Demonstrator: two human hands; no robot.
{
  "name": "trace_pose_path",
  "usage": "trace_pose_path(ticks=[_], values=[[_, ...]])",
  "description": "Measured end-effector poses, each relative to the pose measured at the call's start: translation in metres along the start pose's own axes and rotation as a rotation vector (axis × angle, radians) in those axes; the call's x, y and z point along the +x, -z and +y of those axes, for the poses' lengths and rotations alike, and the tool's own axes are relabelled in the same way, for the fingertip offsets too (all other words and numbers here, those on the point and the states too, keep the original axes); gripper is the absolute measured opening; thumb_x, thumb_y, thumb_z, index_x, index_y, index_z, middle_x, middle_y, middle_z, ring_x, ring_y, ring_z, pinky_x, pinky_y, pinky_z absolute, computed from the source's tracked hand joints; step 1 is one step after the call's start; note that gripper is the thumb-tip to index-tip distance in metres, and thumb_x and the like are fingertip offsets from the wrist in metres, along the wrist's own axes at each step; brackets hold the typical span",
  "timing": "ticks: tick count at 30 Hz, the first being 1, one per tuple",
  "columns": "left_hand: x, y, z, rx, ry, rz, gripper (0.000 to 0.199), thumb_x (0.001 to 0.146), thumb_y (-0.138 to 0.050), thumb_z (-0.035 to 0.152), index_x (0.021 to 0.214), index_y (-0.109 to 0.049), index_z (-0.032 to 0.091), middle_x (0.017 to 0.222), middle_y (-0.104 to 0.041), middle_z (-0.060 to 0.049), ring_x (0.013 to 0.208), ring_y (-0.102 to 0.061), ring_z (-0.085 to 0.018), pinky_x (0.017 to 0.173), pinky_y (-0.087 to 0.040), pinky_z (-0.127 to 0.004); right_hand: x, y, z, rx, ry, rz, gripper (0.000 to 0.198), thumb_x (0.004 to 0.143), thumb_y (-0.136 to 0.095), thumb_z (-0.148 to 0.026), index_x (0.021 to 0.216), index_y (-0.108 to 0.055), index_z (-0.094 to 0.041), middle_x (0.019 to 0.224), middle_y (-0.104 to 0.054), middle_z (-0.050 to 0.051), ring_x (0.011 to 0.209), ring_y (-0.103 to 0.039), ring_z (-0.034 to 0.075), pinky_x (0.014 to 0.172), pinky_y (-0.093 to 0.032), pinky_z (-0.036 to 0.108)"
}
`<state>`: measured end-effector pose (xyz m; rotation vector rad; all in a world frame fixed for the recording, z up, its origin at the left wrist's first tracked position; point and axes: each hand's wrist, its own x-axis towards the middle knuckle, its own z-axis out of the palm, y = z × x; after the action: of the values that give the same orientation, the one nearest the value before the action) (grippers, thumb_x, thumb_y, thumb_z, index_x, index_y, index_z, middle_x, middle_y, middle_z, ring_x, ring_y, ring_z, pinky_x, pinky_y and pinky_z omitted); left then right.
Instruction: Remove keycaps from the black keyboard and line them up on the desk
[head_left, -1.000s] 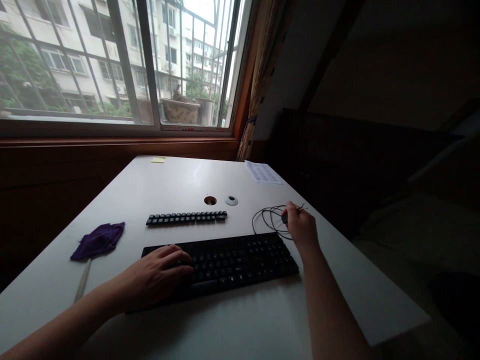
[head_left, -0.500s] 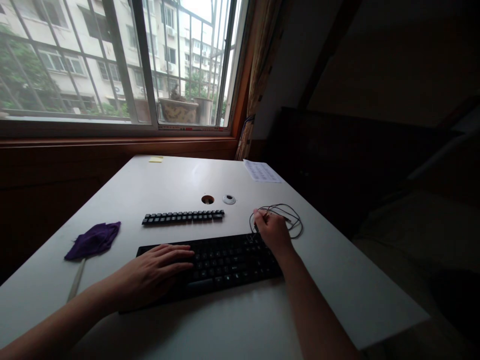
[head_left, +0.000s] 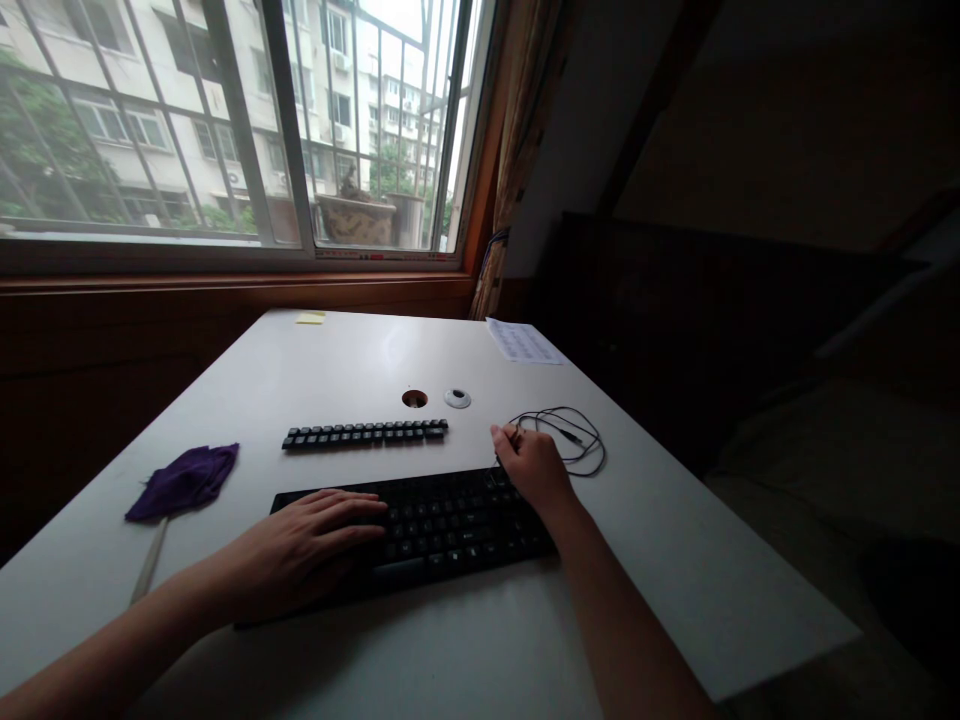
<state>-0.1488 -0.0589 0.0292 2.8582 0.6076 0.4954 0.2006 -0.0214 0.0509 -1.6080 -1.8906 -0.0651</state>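
A black keyboard (head_left: pixel 450 530) lies at a slant on the white table. My left hand (head_left: pixel 319 540) rests flat over its left part, fingers stretched out and the thumb hidden. Above its far right part, my right hand (head_left: pixel 531 465) is closed in a pinch. Thin wire ends show under the fist, looking like a keycap puller (head_left: pixel 496 461); most of it is covered by the fingers. Beyond the keyboard, several loose black keycaps (head_left: pixel 365 434) are lined up in two rows. Right behind my right hand lies a coiled black cable (head_left: pixel 600 440).
On the left lie a purple cloth (head_left: pixel 184 482) and a pale flat stick (head_left: pixel 150 560). Farther back are a cable hole (head_left: pixel 415 399), its round cover (head_left: pixel 457 398), a yellow note (head_left: pixel 310 318) and a printed sheet (head_left: pixel 523 342). A barred window is behind the table (head_left: pixel 675 600).
My right hand has moved slightly left and down over the keyboard, uncovering more of the cable. My left hand stays on the keyboard.
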Motion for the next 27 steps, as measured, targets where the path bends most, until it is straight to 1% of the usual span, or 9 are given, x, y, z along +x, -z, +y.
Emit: trace_pose_path(ticks=[3, 8, 13, 21, 27], values=[[0.0005, 0.0001, 0.0004, 0.002, -0.013, 0.022, 0.044, 0.092, -0.053, 0.015, 0.135, -0.055, 0.027, 0.142, -0.053, -0.008, 0.127, -0.053, -0.027, 0.106, -0.049, -0.044, -0.0004, -0.0006, 0.0, -0.007, 0.002, -0.001, 0.043, 0.097, -0.041, -0.039, 0.059, -0.048, -0.021, 0.054, -0.058, 0.002, 0.052, -0.053, 0.015, 0.057, -0.03, 0.026], [0.0001, -0.0016, -0.0008, 0.022, 0.006, -0.019, 0.045, 0.092, -0.053, 0.015, 0.135, -0.053, 0.027, 0.144, -0.051, -0.008, 0.128, -0.052, -0.028, 0.105, -0.049, -0.047, -0.0013, -0.0006, -0.0015, -0.029, 0.002, -0.012, 0.044, 0.097, -0.041, -0.04, 0.059, -0.05, -0.022, 0.054, -0.06, 0.003, 0.053, -0.055, 0.016, 0.058, -0.03, 0.027], [0.0001, -0.0014, -0.0007, 0.022, 0.0, -0.011, 0.045, 0.093, -0.053, 0.015, 0.136, -0.053, 0.028, 0.144, -0.051, -0.007, 0.128, -0.052, -0.028, 0.105, -0.049, -0.046, -0.002, -0.002, -0.0027, -0.048, -0.006, -0.03, 0.044, 0.096, -0.042, -0.041, 0.059, -0.052, -0.022, 0.055, -0.062, 0.003, 0.055, -0.057, 0.017, 0.058, -0.032, 0.027], [0.0009, 0.0004, 0.0009, 0.046, 0.01, -0.061, 0.046, 0.093, -0.052, 0.015, 0.137, -0.051, 0.027, 0.146, -0.049, -0.007, 0.129, -0.051, -0.027, 0.107, -0.047, -0.046, -0.003, -0.003, -0.0042, -0.07, -0.019, -0.06, 0.044, 0.094, -0.047, -0.044, 0.057, -0.051, -0.021, 0.054, -0.059, 0.002, 0.053, -0.056, 0.015, 0.058, -0.032, 0.026], [0.0011, -0.0001, -0.0001, 0.048, -0.006, -0.054, 0.046, 0.092, -0.052, 0.015, 0.137, -0.051, 0.026, 0.146, -0.049, -0.008, 0.129, -0.05, -0.028, 0.106, -0.048, -0.046, -0.0044, -0.0034, -0.0072, -0.079, 0.008, -0.095, 0.042, 0.093, -0.049, -0.044, 0.058, -0.052, -0.021, 0.054, -0.059, 0.001, 0.054, -0.057, 0.015, 0.058, -0.033, 0.026]])
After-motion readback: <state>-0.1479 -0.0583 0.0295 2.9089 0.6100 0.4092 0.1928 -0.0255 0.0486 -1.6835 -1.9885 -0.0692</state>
